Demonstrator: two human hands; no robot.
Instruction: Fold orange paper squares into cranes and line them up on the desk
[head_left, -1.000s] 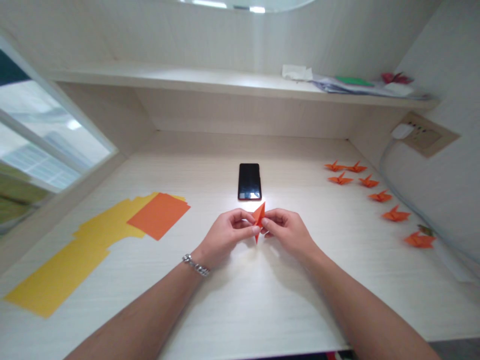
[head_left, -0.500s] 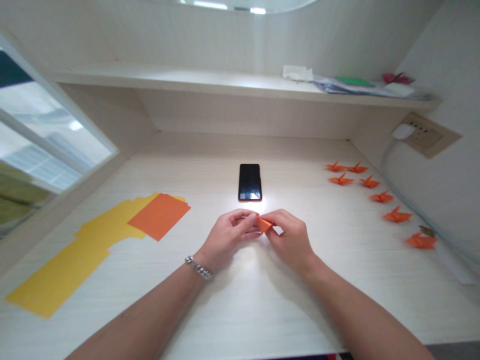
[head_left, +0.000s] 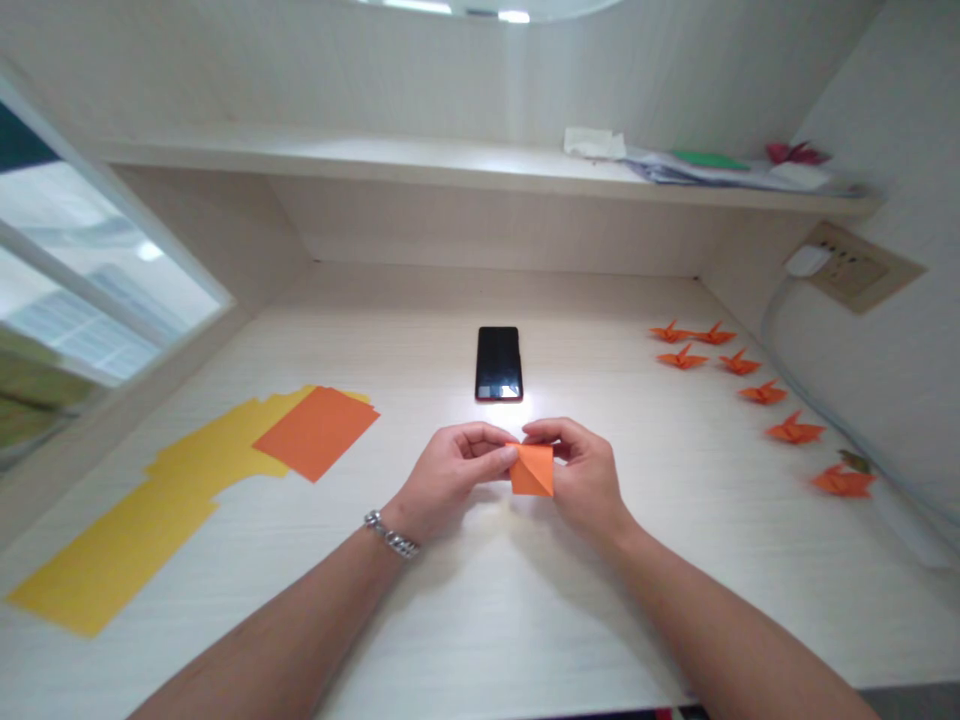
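Observation:
A small folded square of orange origami paper (head_left: 532,472) is held up between both hands, with a diagonal crease across its face. My left hand (head_left: 466,462) pinches its upper left corner, thumb in front. My right hand (head_left: 589,475) grips the right side from behind, so some of those fingertips are hidden by the paper. A black phone (head_left: 499,362) lies flat on the desk just beyond the hands. To the left, orange paper sheets (head_left: 319,435) rest on spread yellow paper sheets (head_left: 120,555).
Several folded orange paper cranes (head_left: 795,430) stand in a line along the desk's right side. A white cable (head_left: 795,370) runs from a wall socket (head_left: 862,268) down past them. Above the desk's back, a shelf (head_left: 420,165) carries papers (head_left: 697,168). A window (head_left: 90,260) is at left.
The orange paper was a narrow, pointed fold between the fingers. Now it shows as a flat square facing me. Both hands have stayed in nearly the same place.

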